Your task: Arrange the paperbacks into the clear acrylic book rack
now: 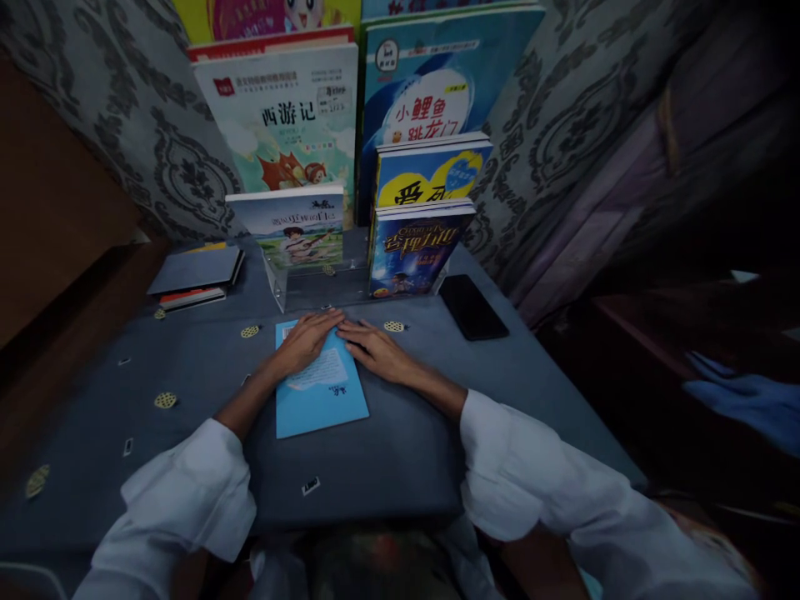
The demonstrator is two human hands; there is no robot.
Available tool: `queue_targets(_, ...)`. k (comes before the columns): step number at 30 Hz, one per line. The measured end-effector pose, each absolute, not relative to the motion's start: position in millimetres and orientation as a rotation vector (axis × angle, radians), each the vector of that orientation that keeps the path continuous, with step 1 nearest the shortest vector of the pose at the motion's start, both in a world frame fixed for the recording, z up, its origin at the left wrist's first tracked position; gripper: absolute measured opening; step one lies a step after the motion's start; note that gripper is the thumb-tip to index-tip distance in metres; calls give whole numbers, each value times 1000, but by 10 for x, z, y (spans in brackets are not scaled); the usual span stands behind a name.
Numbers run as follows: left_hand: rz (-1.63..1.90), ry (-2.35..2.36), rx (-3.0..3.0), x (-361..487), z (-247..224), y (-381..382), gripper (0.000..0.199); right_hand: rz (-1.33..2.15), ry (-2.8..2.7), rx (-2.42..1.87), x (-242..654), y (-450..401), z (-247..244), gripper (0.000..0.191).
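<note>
Head view gives me a clear stand (278,287) of books (281,137), upper centre, the rearmost cut off, and mid-frame a blue book (318,410) partly hidden by the left hand (307,342) and right hand (380,350), seemingly outstretched flat in dim light.

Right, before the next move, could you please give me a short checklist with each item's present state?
1. Left grip laid on the light-blue book: ok.
2. Right grip with its fingertips at the book's upper right edge: ok.
3. Book lying flat on the table: ok.
4. Book's face fully uncovered: not ok, the grips hide part of its upper half.
5. Dark phone apart from the book: ok, it lies off to the right.
6. What is on the book's underside: cannot tell, it faces down.
</note>
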State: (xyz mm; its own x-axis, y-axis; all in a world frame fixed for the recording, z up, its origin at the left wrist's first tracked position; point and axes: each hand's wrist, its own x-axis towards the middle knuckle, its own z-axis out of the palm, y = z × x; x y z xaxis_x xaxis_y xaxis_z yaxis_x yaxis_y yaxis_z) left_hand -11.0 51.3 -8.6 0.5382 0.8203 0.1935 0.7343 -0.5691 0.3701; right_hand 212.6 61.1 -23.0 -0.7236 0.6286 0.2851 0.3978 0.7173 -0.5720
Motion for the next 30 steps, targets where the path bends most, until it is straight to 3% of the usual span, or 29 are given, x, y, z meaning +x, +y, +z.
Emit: queue_targets(30, 409, 1265, 2634, -77, -65, 453, 49, 582, -2567, -743, 2231, 223, -178, 47)
